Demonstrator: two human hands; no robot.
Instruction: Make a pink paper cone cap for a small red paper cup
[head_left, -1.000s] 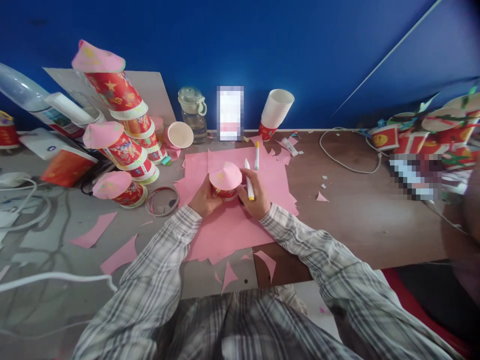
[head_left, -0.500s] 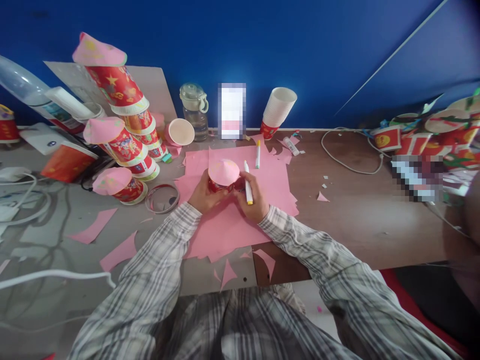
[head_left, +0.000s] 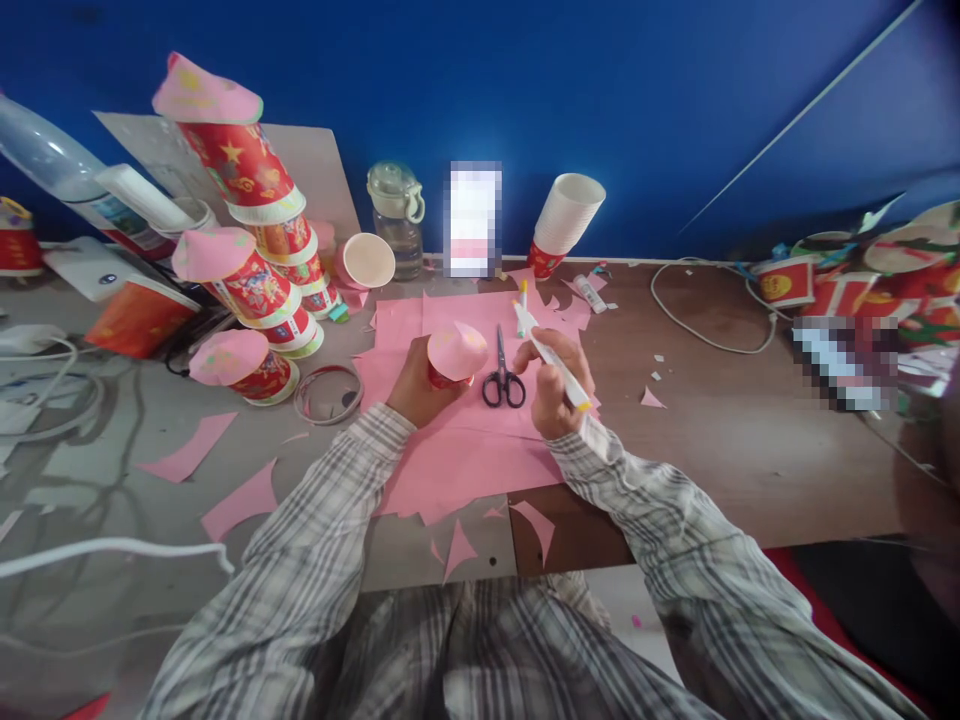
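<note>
My left hand is wrapped round a red paper cup that wears a pink paper cone on top. In my right hand lies a white marker with a yellow end, tilted, its other end pointing up and left. Between the hands, black-handled scissors rest on the pink paper sheets, blades away from me. A second marker with a yellow end lies on the paper just beyond my right hand.
Red cups with pink cones stand stacked at left, near a tape roll. Behind are a lidded bottle, white stacked cups and a glue stick. Paper scraps litter the table; cup crafts sit at right.
My right hand has moved right, away from the cup, with the marker in it, uncovering the scissors. The cup stays in my left hand, and its cone is tilted more.
</note>
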